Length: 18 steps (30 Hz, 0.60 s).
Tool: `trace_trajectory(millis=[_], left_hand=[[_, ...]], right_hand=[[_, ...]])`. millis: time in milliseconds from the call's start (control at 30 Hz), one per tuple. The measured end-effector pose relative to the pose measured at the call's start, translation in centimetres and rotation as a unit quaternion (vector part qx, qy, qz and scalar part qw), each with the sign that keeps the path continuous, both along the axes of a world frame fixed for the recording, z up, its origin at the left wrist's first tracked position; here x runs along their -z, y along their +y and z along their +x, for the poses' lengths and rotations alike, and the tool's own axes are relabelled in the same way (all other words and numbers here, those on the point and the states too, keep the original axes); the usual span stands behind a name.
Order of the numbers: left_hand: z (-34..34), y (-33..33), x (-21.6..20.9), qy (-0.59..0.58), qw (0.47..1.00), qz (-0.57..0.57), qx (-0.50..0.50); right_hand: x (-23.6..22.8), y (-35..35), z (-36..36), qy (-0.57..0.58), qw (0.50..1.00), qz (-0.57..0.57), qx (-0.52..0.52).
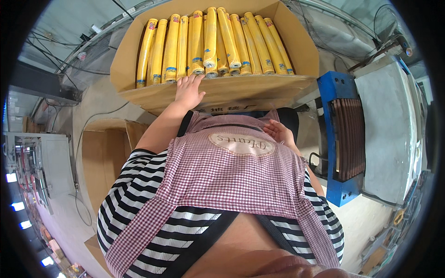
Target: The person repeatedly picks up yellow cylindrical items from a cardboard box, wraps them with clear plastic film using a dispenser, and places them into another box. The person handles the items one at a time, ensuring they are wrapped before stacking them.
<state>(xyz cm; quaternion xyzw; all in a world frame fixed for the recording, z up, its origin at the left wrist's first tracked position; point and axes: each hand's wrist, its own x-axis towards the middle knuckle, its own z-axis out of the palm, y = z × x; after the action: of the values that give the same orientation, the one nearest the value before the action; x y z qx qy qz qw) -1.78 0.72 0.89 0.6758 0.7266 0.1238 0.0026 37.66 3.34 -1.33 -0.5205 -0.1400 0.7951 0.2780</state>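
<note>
In the head view, the person is looking down over a checked apron and a striped shirt. The left hand (189, 89) is reaching forward to the near edge of a big cardboard box (222, 95). Its fingers are lying flat and close together, and the fingertips are touching the ends of the yellow rolls (211, 41) in the box; the hand is not closing around any of them. The rolls are lying side by side and filling the box from the left wall to the right wall, with some lying on top of others in the middle. The right hand (278, 131) is staying low, close to the body, just under the front of the box. Its fingers are loosely curled and a little apart, and it is holding nothing that I can see. A blue machine (337, 134) with dark rollers is standing to the right. Another open brown box (99, 162) is lying on the floor at the left.
</note>
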Motion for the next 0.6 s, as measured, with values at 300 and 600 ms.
trace_trajectory(millis=[300,600], left_hand=[[0.1,0.0,-0.4,-0.011,1.0,0.004,-0.003],[0.6,0.3,-0.4,0.006,1.0,0.012,0.003]], right_hand=[[-1.1,0.0,-0.6,-0.002,1.0,-0.005,0.009],[-0.2,0.0,0.2,0.002,1.0,0.006,0.003]])
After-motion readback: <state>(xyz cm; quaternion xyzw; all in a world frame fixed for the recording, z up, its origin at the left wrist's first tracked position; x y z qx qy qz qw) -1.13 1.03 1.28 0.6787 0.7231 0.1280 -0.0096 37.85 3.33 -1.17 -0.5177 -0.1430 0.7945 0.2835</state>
